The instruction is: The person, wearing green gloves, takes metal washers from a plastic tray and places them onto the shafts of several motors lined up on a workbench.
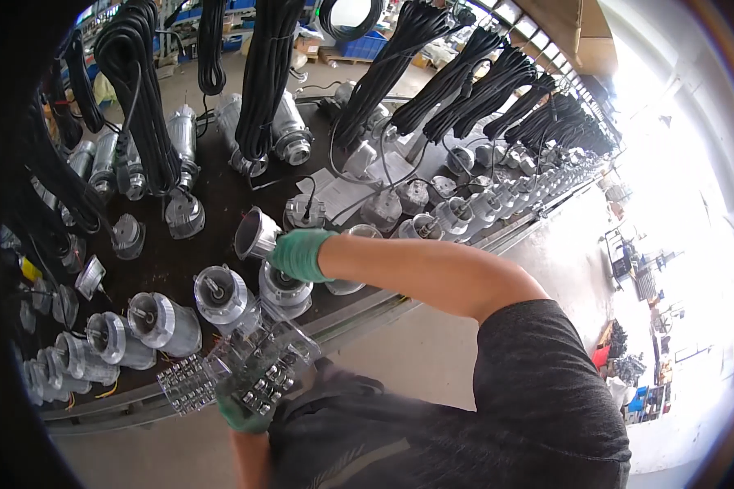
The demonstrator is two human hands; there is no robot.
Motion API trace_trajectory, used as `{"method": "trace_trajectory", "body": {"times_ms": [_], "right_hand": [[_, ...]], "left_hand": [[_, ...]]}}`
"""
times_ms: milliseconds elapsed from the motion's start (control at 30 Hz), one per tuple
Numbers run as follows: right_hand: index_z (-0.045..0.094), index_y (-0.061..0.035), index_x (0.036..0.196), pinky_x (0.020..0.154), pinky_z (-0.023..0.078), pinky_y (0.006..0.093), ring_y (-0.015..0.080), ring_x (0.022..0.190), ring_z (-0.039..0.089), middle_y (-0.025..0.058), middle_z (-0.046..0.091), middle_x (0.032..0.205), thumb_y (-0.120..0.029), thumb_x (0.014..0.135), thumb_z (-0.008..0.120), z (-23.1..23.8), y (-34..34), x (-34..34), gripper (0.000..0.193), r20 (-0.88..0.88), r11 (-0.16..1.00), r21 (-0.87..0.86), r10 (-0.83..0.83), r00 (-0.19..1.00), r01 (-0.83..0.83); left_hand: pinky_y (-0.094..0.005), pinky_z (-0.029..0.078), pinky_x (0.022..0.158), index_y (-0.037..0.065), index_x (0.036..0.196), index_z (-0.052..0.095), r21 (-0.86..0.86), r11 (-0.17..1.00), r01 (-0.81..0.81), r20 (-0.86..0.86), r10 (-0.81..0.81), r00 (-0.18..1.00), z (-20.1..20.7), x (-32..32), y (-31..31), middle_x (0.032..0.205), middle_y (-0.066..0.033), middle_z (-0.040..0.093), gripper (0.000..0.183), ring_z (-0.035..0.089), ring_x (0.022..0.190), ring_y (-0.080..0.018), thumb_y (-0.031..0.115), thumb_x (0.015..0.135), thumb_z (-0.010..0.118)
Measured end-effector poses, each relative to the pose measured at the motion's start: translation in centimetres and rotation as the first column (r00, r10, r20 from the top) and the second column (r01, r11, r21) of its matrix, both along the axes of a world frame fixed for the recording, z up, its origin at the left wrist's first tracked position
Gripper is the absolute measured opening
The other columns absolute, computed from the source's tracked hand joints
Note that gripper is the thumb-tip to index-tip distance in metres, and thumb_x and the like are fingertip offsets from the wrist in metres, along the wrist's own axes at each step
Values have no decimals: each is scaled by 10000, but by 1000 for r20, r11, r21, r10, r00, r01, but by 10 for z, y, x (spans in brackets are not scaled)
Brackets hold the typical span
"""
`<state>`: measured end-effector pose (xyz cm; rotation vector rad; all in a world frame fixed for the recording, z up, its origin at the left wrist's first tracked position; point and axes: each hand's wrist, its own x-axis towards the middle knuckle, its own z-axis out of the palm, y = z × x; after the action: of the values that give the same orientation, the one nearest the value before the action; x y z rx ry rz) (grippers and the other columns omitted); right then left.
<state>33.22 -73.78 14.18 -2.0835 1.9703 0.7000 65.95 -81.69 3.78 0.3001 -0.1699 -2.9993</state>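
Observation:
My left hand [246,412], in a green glove, supports a clear plastic tray [303,341] from below at the bench's front edge. Rows of small shiny metal parts [189,385] sit in the tray, and most of the fingers are hidden under it. My right hand [300,254], also gloved in green, reaches over the bench and is closed around the near end of a tilted, cup-shaped metal housing [256,234]; its fingertips are out of sight. Directly below that hand stands a silver motor body [285,292]. Beside it is another motor body [222,297] with its shaft showing.
More motor bodies [161,321] line the front edge of the dark bench [161,259]. Thick bundles of black cable [267,81] hang above it, some leading to metal end covers [184,215]. Paper sheets [334,192] lie mid-bench, and finned silver motors [290,130] stand at the back.

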Motion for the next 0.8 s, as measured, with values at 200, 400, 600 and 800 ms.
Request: {"method": "trace_trajectory", "body": {"times_ms": [200, 400, 600, 800], "right_hand": [[713, -19, 1212, 781, 644, 412, 321, 958, 788, 117, 799, 1015, -127, 899, 747, -9, -4, 18, 333, 63, 962, -40, -268, 961, 271], [729, -34, 1199, 902, 627, 360, 274, 1090, 772, 94, 808, 1098, -133, 819, 819, -18, -10, 20, 403, -40, 951, 2, -309, 950, 310], [764, -49, 1145, 915, 626, 367, 278, 1104, 768, 85, 803, 1146, -148, 798, 842, -15, -23, 14, 370, -71, 973, 81, -210, 975, 216], [781, -67, 1124, 918, 625, 373, 284, 1101, 769, 86, 802, 1161, -155, 803, 840, -21, -28, 19, 338, -64, 958, 136, -246, 967, 253]], "left_hand": [[-811, 421, 1078, 212, 1695, 278, 10, 1000, 2, -109, -1, 994, 7, -6, -11, 1689, -245, 352, 857, 387, 1504, -550, 338, 924, 631], [-798, 407, 1106, 216, 1722, 204, -30, 999, 19, -212, -25, 977, 16, -21, -13, 1723, -258, 279, 916, 354, 1531, -532, 353, 932, 646], [-807, 411, 1110, 222, 1684, 321, -138, 988, -68, -177, 43, 983, 17, -16, -6, 1701, -222, 342, 806, 385, 1521, -505, 350, 954, 637], [-717, 492, 1093, 219, 1648, 410, -163, 972, -168, -66, 159, 985, 8, -1, 4, 1602, -193, 506, 725, 492, 1458, -469, 435, 978, 588]]}}
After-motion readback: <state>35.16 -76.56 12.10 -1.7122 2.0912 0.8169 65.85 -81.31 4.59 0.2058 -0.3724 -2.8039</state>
